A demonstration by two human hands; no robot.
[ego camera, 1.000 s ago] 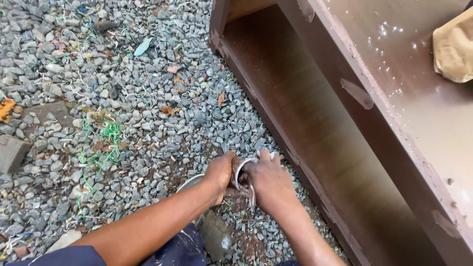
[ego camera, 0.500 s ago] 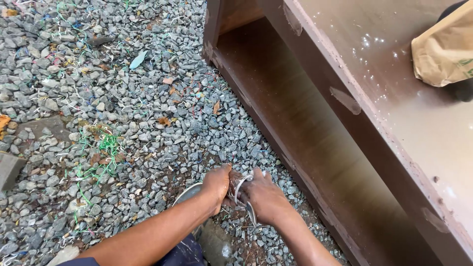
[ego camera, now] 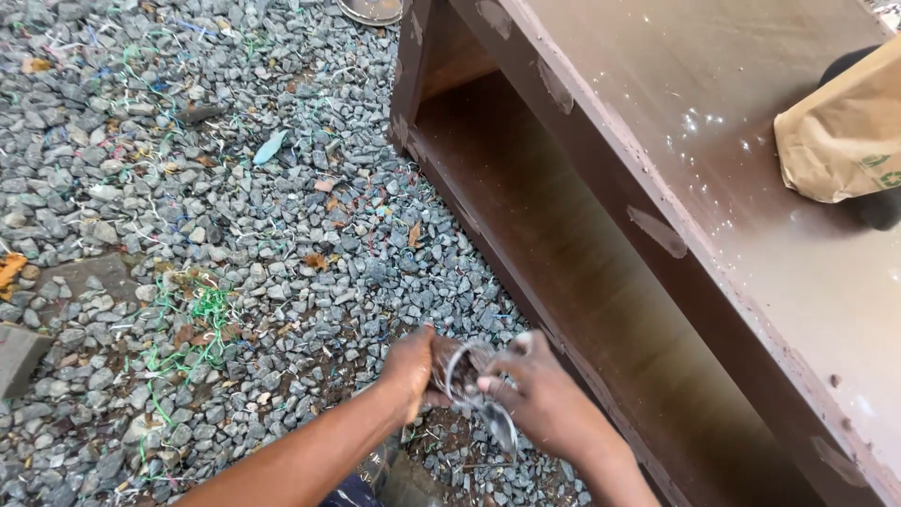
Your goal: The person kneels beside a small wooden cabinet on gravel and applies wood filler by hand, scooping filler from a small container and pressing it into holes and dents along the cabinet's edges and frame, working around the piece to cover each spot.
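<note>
We have both hands low over the gravel point(ego camera: 188, 235), just beside the brown bench point(ego camera: 657, 235): our left hand point(ego camera: 411, 371) is clenched round the dark end of a bundle of wire point(ego camera: 469, 376), and our right hand point(ego camera: 540, 399) pinches its pale loops. The bundle lies between the two hands, with a strand trailing down toward us. Motion blur and our fingers hide how the wire is wound and where it ends.

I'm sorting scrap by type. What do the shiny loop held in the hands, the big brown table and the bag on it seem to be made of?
The shiny grey loop, held between left hand and right hand, looks like bare metal wire or strip: it glints. The big brown table seems painted wood, with chipped patches. The tan bag looks like creased kraft paper.
</note>
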